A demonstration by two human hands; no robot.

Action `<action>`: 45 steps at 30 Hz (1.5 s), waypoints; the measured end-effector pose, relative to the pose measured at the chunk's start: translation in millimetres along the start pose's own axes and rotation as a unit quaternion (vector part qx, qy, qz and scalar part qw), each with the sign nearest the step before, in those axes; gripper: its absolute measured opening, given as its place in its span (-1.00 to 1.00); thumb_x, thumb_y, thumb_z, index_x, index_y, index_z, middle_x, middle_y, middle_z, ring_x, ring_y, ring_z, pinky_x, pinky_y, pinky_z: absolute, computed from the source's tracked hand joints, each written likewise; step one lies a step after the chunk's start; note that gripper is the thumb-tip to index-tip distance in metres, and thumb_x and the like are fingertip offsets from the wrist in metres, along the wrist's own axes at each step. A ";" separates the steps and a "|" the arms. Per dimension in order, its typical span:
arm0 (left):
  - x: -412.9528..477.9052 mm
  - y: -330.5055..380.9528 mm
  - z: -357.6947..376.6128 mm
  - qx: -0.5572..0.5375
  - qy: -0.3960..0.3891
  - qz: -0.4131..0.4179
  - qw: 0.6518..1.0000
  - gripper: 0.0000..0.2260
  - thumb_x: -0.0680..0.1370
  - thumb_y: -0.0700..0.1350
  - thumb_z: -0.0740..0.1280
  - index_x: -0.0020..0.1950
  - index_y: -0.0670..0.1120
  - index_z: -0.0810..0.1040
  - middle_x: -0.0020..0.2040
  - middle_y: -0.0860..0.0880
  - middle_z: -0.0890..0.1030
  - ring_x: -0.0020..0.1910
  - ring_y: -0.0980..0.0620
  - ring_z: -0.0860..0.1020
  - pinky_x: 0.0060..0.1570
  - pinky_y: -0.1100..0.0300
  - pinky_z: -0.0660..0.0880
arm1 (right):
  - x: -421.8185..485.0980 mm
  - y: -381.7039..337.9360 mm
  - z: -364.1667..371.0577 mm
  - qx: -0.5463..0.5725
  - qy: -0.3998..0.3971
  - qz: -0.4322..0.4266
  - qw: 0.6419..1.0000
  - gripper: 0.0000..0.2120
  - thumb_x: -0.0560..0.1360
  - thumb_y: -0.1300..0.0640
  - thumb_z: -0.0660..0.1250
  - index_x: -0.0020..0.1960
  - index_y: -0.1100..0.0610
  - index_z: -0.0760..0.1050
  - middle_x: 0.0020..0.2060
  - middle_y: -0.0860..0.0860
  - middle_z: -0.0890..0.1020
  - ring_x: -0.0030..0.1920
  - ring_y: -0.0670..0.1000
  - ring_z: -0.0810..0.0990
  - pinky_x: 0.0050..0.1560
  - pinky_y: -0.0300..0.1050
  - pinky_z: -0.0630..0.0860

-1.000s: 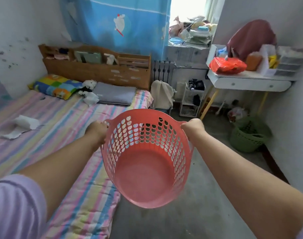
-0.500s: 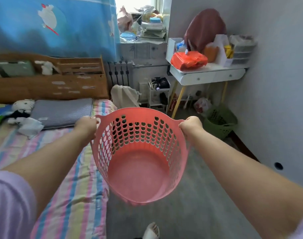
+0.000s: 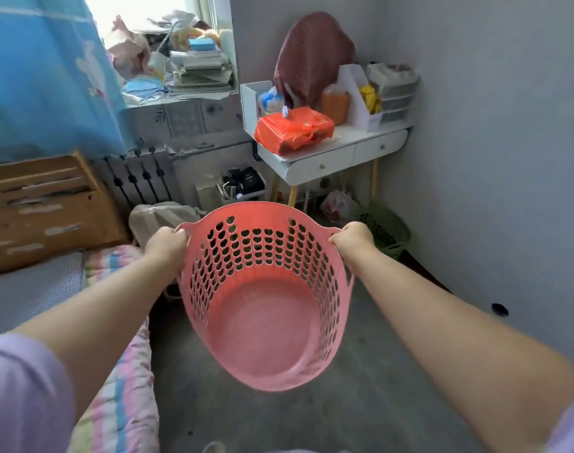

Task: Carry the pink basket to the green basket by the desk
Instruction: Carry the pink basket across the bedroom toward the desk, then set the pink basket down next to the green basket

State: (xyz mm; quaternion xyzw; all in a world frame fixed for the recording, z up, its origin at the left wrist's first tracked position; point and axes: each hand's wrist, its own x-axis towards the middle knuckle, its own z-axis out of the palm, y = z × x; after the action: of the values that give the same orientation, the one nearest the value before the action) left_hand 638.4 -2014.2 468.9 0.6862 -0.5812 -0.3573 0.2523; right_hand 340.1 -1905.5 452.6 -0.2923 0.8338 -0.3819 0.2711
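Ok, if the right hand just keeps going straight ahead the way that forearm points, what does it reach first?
Probably the green basket on the floor beside the desk. The right hand, gripping the pink basket rim, sits just short of it in this view; nothing shows between them, though depth is hard to judge.

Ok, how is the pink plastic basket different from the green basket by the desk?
The pink perforated plastic basket is held in the air, left hand and right hand each gripping a rim handle; the green plastic basket sits on the floor beside the white desk. The pink one is empty; the green one's contents can't be seen. Both have perforated walls.
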 end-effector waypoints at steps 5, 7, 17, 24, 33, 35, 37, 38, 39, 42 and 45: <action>79.8 61.2 70.3 0.058 -0.059 0.050 0.995 -0.72 0.56 -0.13 0.11 -0.28 -0.23 0.43 -0.39 -0.17 0.47 -0.48 -0.12 0.44 -0.46 0.16 0.35 | 78.4 13.2 -8.1 0.012 0.056 0.054 0.997 -0.82 0.45 0.27 0.25 -0.30 0.13 0.34 -0.38 0.07 0.42 -0.42 0.05 0.40 -0.45 -0.22 0.25; 108.2 82.5 99.9 0.059 -0.095 0.059 0.992 -0.74 0.56 -0.15 0.11 -0.24 -0.25 0.44 -0.37 -0.17 0.46 -0.48 -0.11 0.43 -0.48 0.18 0.33 | 104.2 19.8 -14.3 0.014 0.072 0.083 0.994 -0.75 0.45 0.27 0.25 -0.35 0.10 0.29 -0.43 0.05 0.39 -0.48 0.03 0.34 -0.47 -0.24 0.23; 211.8 230.4 276.4 0.155 -0.252 0.187 0.937 -0.73 0.55 -0.11 0.13 0.02 -0.26 0.54 -0.29 -0.17 0.55 -0.42 -0.12 0.50 -0.41 0.14 0.45 | 197.0 56.7 -81.9 0.074 0.196 0.231 0.950 -0.86 0.45 0.31 0.24 -0.26 0.17 0.37 -0.38 0.11 0.44 -0.43 0.04 0.37 -0.46 -0.20 0.24; 202.1 300.6 429.9 0.129 -0.381 0.234 0.885 -0.69 0.59 -0.11 0.15 0.22 -0.23 0.51 0.14 -0.32 0.61 0.08 -0.32 0.60 0.08 -0.09 0.57 | 237.9 116.7 -152.8 0.123 0.284 0.308 0.899 -0.88 0.49 0.32 0.23 -0.22 0.20 0.40 -0.35 0.09 0.47 -0.41 0.05 0.41 -0.45 -0.19 0.29; 167.7 358.6 567.0 0.171 -0.452 0.205 0.851 -0.62 0.54 -0.34 0.09 0.27 -0.12 0.50 -0.25 -0.12 0.52 -0.24 -0.13 0.48 0.03 -0.11 0.55 | 323.9 191.2 -225.9 0.098 0.290 0.374 0.876 -0.66 0.51 0.34 0.16 0.26 0.37 0.45 0.19 0.28 0.56 -0.07 0.16 0.60 -0.20 -0.08 0.43; 166.7 366.5 595.4 0.192 -0.461 0.203 0.842 -0.59 0.54 -0.35 0.10 0.32 -0.09 0.49 -0.24 -0.10 0.54 -0.25 -0.11 0.49 0.05 -0.09 0.57 | 343.6 208.7 -236.1 0.112 0.287 0.395 0.866 -0.64 0.52 0.34 0.18 0.30 0.37 0.40 0.18 0.29 0.56 -0.11 0.13 0.55 -0.22 -0.09 0.42; 169.3 372.0 617.8 0.209 -0.462 0.216 0.834 -0.56 0.54 -0.36 0.11 0.36 -0.06 0.47 -0.24 -0.06 0.53 -0.29 -0.07 0.48 -0.14 0.01 0.57 | 355.8 222.2 -243.0 0.121 0.300 0.403 0.856 -0.65 0.53 0.32 0.20 0.31 0.34 0.40 0.17 0.29 0.58 -0.05 0.16 0.60 -0.19 -0.05 0.51; 172.7 379.2 638.7 0.228 -0.461 0.220 0.829 -0.55 0.54 -0.35 0.12 0.37 -0.04 0.46 -0.23 -0.05 0.53 -0.32 -0.05 0.47 -0.28 0.10 0.52 | 369.7 233.9 -248.3 0.121 0.309 0.413 0.848 -0.66 0.53 0.31 0.21 0.29 0.32 0.42 0.17 0.29 0.59 0.01 0.20 0.62 -0.12 0.00 0.56; 176.5 381.3 651.0 0.237 -0.455 0.225 0.829 -0.56 0.55 -0.34 0.12 0.37 -0.03 0.47 -0.23 -0.04 0.53 -0.34 -0.04 0.45 -0.37 0.15 0.45 | 375.5 239.9 -251.5 0.115 0.316 0.421 0.842 -0.68 0.53 0.30 0.21 0.27 0.31 0.45 0.17 0.29 0.59 0.07 0.23 0.62 -0.06 0.04 0.57; 183.1 388.3 693.0 0.259 -0.455 0.241 0.817 -0.58 0.56 -0.30 0.13 0.35 0.02 0.49 -0.21 -0.02 0.53 -0.34 -0.04 0.46 -0.44 0.18 0.39 | 400.1 264.0 -255.6 0.112 0.324 0.456 0.821 -0.70 0.55 0.27 0.20 0.24 0.30 0.50 0.18 0.30 0.57 0.15 0.26 0.59 -0.04 0.02 0.55; 188.4 390.6 737.9 0.289 -0.461 0.274 0.793 -0.66 0.55 -0.27 0.17 0.22 0.00 0.57 -0.22 -0.02 0.57 -0.29 -0.09 0.53 -0.30 0.08 0.56 | 428.7 293.9 -253.8 0.126 0.323 0.488 0.801 -0.74 0.55 0.32 0.18 0.15 0.39 0.53 0.10 0.32 0.62 0.06 0.27 0.62 -0.07 0.04 0.56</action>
State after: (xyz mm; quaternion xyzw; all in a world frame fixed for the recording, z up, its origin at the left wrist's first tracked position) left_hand -167.9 -2224.6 273.7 0.2932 -0.8686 -0.3622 -0.1681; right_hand -206.1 -1923.9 263.3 0.3305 0.8501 -0.3728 0.1709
